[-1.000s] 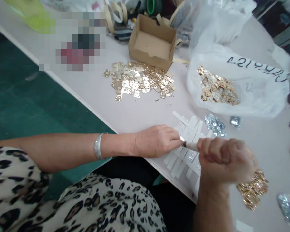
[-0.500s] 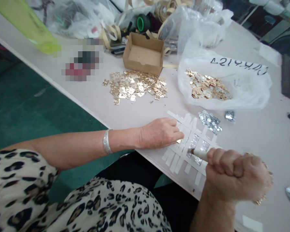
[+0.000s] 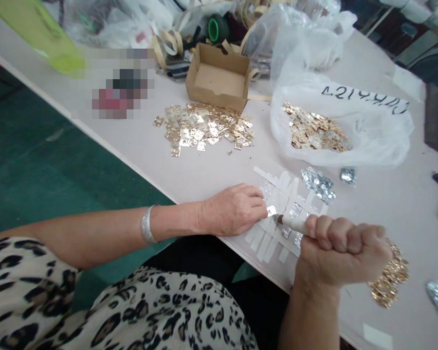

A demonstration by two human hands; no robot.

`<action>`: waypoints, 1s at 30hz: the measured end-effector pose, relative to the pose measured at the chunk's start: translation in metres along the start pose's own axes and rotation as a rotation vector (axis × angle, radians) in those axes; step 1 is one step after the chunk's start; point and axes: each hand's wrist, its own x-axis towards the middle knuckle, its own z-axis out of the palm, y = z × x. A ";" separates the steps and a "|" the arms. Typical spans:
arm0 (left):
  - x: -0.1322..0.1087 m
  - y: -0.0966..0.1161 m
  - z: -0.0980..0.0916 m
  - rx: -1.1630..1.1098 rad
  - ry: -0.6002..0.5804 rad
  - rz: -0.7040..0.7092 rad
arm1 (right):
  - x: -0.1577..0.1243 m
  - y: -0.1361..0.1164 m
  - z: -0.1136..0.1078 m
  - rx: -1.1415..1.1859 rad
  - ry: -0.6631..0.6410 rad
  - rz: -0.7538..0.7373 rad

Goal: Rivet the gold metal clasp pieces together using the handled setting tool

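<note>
My left hand (image 3: 237,209) is closed, its fingertips pinching a small gold metal plate (image 3: 271,211) over the left part of the taped patch. In a fist, my right hand (image 3: 345,250) grips a white-handled tool with a brown tip (image 3: 294,223); whether it is a brush I cannot tell. That tip is right beside the plate. Beneath lies a patch of crossed white tape strips (image 3: 268,248) with clear, shiny film between them. A heap of silver discs (image 3: 317,183) lies just behind the patch. Gold round pieces (image 3: 390,277) are piled beside my right fist, which partly hides them.
Many gold plates (image 3: 204,129) lie spread before an open cardboard box (image 3: 217,95). More fill a white plastic bag (image 3: 379,136) at the right. Small silver packets (image 3: 348,175) rest nearby. Bags, tape rolls and a green-rimmed spool (image 3: 213,30) crowd the back. The table edge runs below my left forearm.
My left hand has drawn slightly back and left with the plate, which shows more now. My right hand has moved left, bringing the tool's tip from the film up to the plate.
</note>
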 end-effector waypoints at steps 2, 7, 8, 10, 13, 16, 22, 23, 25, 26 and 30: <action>-0.002 0.003 0.000 -0.033 0.001 0.024 | 0.003 0.002 -0.001 -0.003 0.008 0.001; -0.006 0.005 0.002 -0.002 0.074 0.043 | 0.013 0.005 -0.013 0.090 0.079 0.031; -0.006 0.004 0.003 0.012 0.066 0.048 | 0.014 0.006 -0.017 0.128 0.089 0.050; -0.006 0.001 0.005 0.033 0.031 0.065 | 0.017 0.010 -0.023 0.199 0.101 0.098; -0.005 -0.002 0.006 0.051 0.025 0.084 | 0.017 0.016 -0.029 0.271 0.121 0.141; -0.006 -0.001 0.007 0.062 0.060 0.096 | 0.016 0.023 -0.032 0.303 0.155 0.149; -0.007 -0.002 0.008 0.070 0.052 0.101 | 0.015 0.026 -0.033 0.297 0.215 0.151; -0.006 -0.002 0.008 0.067 0.042 0.100 | 0.014 0.025 -0.031 0.278 0.209 0.140; -0.006 -0.003 0.009 0.060 0.019 0.094 | 0.011 0.021 -0.024 0.210 0.164 0.096; -0.006 -0.003 0.010 0.053 0.009 0.089 | 0.009 0.019 -0.020 0.161 0.132 0.067; -0.006 -0.003 0.011 -0.003 0.002 0.066 | -0.003 0.013 0.002 -0.034 0.012 -0.034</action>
